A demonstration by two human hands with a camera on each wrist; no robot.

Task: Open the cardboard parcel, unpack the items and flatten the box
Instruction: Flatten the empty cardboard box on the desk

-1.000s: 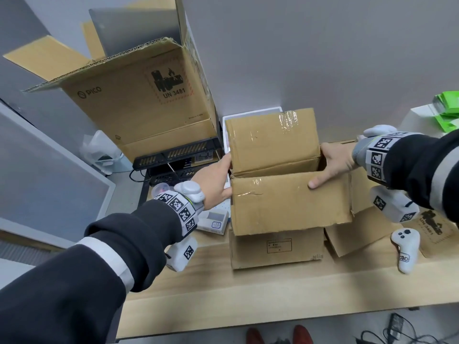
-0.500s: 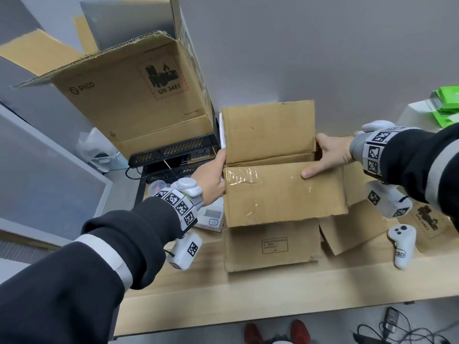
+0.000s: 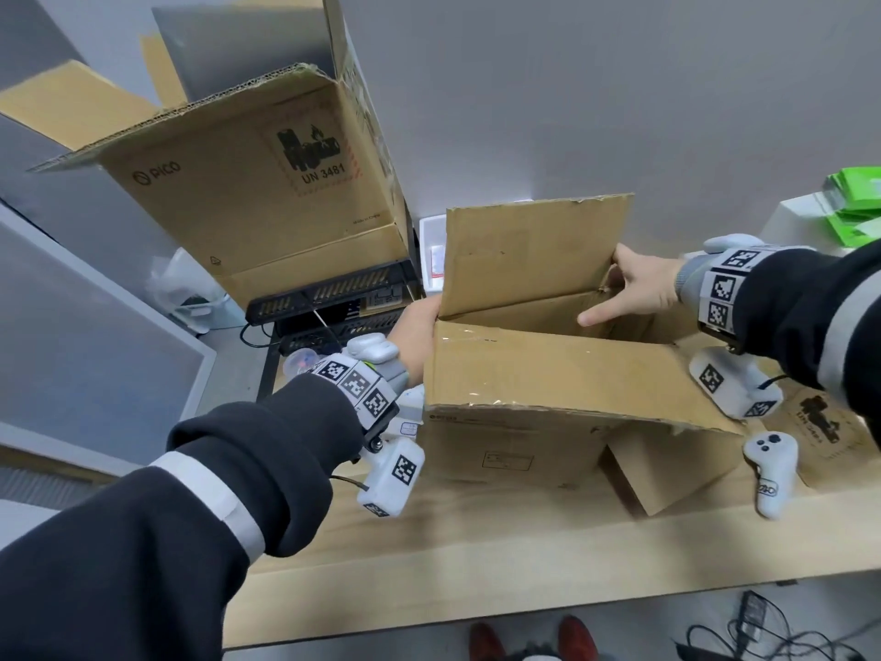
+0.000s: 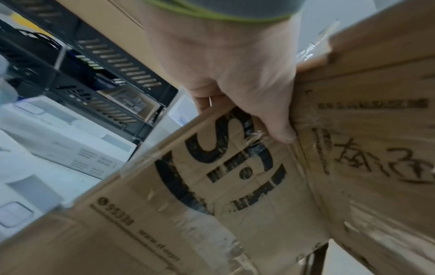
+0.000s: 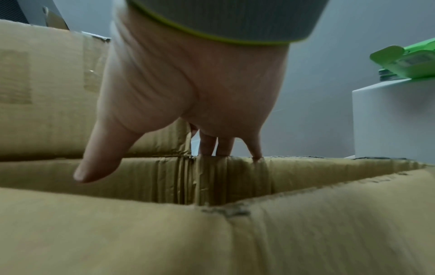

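Observation:
The cardboard box (image 3: 505,460) stands on the wooden table with its top open. Its far flap (image 3: 534,250) stands upright and its near flap (image 3: 548,374) leans out toward me. My left hand (image 3: 417,336) grips the box at its left side, where the two flaps meet. In the left wrist view the left hand (image 4: 230,74) has its thumb on the printed cardboard (image 4: 235,186) and its fingers behind the edge. My right hand (image 3: 634,293) hooks its fingers over the far right rim, thumb stretched over the opening. The right wrist view shows the right hand (image 5: 188,83) on the box rim (image 5: 235,167). The inside is hidden.
A big open PICO box (image 3: 248,183) sits on black devices (image 3: 333,298) at the back left. A white controller (image 3: 770,469), a smaller cardboard piece (image 3: 667,469) and flat printed cardboard (image 3: 829,431) lie to the right. Green packs (image 3: 858,207) are far right. The table edge (image 3: 476,565) runs near me.
The top flaps have swung apart: the far one rose upright and the near one tipped toward me. My right thumb left the near flap and now reaches over the opening.

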